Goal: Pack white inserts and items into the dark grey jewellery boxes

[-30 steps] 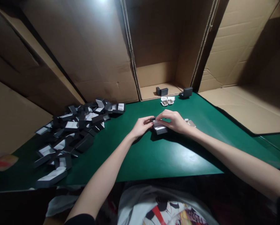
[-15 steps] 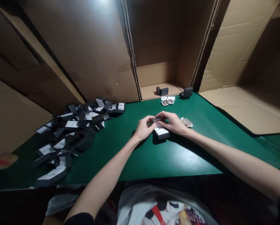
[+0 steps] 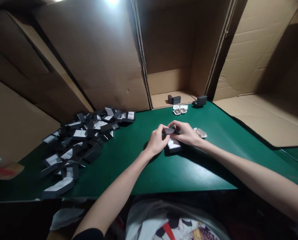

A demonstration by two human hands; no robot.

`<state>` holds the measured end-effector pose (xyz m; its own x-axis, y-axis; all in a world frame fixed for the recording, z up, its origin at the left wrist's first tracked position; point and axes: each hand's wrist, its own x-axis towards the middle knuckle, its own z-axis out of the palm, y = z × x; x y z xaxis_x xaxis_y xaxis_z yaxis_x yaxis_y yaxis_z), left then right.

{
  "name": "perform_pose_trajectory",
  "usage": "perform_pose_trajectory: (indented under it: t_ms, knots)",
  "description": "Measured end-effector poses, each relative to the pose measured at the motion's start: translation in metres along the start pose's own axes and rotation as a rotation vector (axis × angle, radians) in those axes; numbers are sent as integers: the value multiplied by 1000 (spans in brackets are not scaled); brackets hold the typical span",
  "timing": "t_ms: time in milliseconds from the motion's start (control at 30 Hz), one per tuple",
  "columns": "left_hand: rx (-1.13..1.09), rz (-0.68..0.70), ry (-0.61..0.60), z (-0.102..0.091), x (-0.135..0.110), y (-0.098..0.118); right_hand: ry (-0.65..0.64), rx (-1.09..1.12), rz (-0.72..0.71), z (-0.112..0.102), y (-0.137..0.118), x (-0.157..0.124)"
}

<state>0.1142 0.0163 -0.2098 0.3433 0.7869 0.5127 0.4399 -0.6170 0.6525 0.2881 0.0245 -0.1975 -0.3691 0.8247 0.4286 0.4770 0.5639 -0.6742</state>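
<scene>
A small dark hinged jewelry box [image 3: 174, 146] stands on the green table in front of me, its white lining facing up toward me. My left hand [image 3: 158, 140] grips the raised lid from the left, thumb on the near side and fingers over the top edge. From the right, my right hand [image 3: 183, 132] holds the same lid with curled fingers and thumb. Parts of the lid and lining are hidden behind my fingers. Just right of my right hand lies a pale cardboard insert [image 3: 200, 133].
Many open dark boxes [image 3: 89, 133] are heaped on the left of the green table [image 3: 129, 166]. Two white-and-grey inserts [image 3: 180, 110] lie farther back, near dark boxes [image 3: 174, 99] and another dark box [image 3: 200, 101]. Cardboard walls [image 3: 96, 56] enclose the back.
The box's lid has tilted toward me, covering more of the lining, with both hands still on it. The whole view has shifted slightly.
</scene>
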Motion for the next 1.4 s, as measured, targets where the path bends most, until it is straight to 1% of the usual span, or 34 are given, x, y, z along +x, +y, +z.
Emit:
perform_pose_trajectory:
  t_ms: [100,233,333,467,600,700,833,867,900,933,1000,1033,1100,1200,1300,1400]
  knots:
    - [34,-13,1,-3,-1,-2,9,5,-42,-1,-1,-1]
    - [60,-38,75,-5,-1,-5,-21,40,-127,-2,-1,0]
    - [64,-8,85,-3,-1,-5,44,-2,-154,1,0,-1]
    - [62,22,50,-2,-3,-3,117,-30,-179,4,0,-3]
    - [139,-26,40,-10,0,1,50,-23,-154,0,0,-3]
    - [280,-61,130,-27,4,-1,31,-49,-157,-3,7,-1]
    - [519,-153,286,-66,7,-17,44,-139,-206,-3,21,1]
    - [579,-179,341,-76,7,-22,44,-166,-222,-4,23,2]
    - [656,-184,418,-85,7,-25,50,-193,-238,-5,25,2]
    - [723,-174,469,-92,7,-28,63,-220,-252,-7,26,3]
    - [804,-165,565,-99,6,-28,116,-271,-268,-13,28,5]
    - [815,-138,582,-98,6,-25,148,-292,-270,-17,28,6]
    - [788,-37,540,-89,6,-18,208,-343,-259,-27,31,8]
    - [684,120,362,-62,4,-7,264,-459,-178,-43,42,11]
    - [564,232,86,-33,-1,-4,247,-598,-44,-58,60,12]
    - [452,302,-198,-14,-5,-6,209,-683,114,-69,78,11]
